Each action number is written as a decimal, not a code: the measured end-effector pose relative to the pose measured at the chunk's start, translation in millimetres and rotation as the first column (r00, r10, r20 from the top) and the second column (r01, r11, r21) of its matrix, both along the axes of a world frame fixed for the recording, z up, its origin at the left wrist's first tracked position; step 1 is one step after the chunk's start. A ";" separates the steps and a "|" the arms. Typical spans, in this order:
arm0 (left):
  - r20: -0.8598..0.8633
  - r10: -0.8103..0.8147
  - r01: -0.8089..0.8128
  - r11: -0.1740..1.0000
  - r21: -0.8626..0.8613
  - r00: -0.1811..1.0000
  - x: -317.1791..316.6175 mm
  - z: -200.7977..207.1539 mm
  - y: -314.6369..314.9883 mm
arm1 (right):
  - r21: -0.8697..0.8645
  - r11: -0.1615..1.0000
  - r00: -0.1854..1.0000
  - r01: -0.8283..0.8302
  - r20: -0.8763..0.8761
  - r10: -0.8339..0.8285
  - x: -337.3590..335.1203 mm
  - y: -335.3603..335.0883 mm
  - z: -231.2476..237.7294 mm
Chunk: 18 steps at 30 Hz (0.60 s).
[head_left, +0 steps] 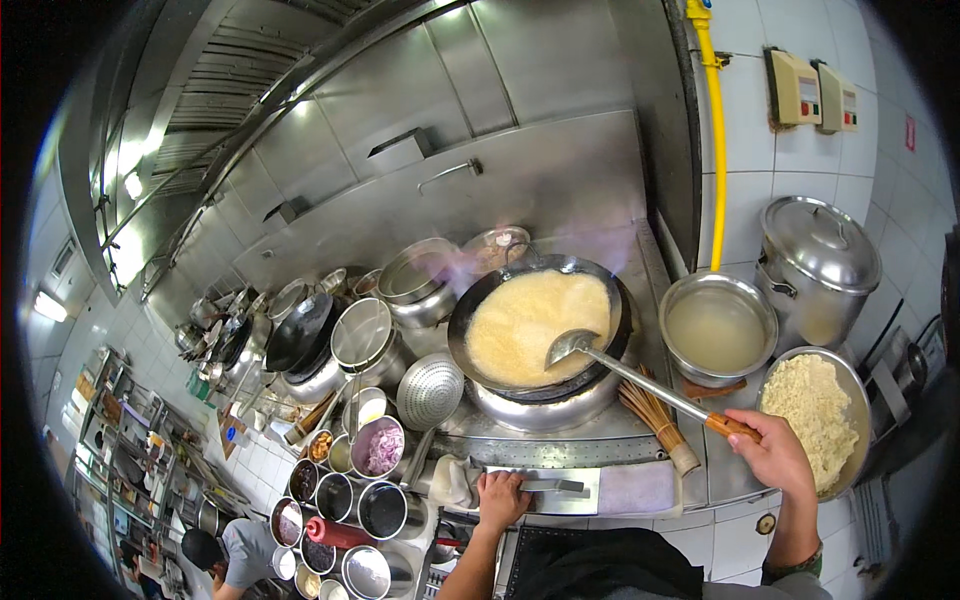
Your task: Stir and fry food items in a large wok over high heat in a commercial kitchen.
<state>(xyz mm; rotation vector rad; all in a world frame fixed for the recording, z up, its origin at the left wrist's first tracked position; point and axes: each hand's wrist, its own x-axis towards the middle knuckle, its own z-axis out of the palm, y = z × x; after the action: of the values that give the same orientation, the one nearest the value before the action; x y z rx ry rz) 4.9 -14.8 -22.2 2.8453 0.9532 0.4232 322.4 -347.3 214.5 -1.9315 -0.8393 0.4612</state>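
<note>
Head view: right hand (775, 452) grips ladle (640, 378) over wok (540, 322).

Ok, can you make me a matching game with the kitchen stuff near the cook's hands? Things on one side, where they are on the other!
Things:
1. ladle
2. bamboo brush
3. big lidded pot
4. bowl of chopped red onion

Places:
A. far right, by the tiled wall
B. bowl end resting in the wok, handle in the right hand
C. left of the left hand
D. lying on the stove ledge under the ladle handle

Pairs: 1-B, 2-D, 3-A, 4-C
</note>
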 end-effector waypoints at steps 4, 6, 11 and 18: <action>-0.022 -0.014 0.014 1.000 0.007 1.000 2.0 3.9 0.0 | 0.073 0.997 1.000 -0.007 0.024 0.006 0.5 7.0 -24.2; -0.024 -0.014 0.014 1.000 0.009 1.000 2.2 3.7 0.2 | 0.052 0.999 0.999 -0.008 0.037 0.006 -0.5 14.8 -30.7; -0.005 -0.015 0.015 1.000 0.012 1.000 0.9 2.9 -0.7 | -0.019 1.000 0.997 -0.006 0.081 0.007 -2.7 40.6 -38.9; -0.029 -0.025 0.025 1.000 0.016 0.999 1.9 4.8 -2.0 | -0.044 0.999 0.971 -0.023 0.235 0.033 -5.2 87.9 -62.9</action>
<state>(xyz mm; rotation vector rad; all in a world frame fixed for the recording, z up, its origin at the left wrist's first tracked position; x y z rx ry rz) 6.8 -16.8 -17.4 2.8825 0.9222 0.3904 317.2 -259.4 151.5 -2.0412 -1.0165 0.2695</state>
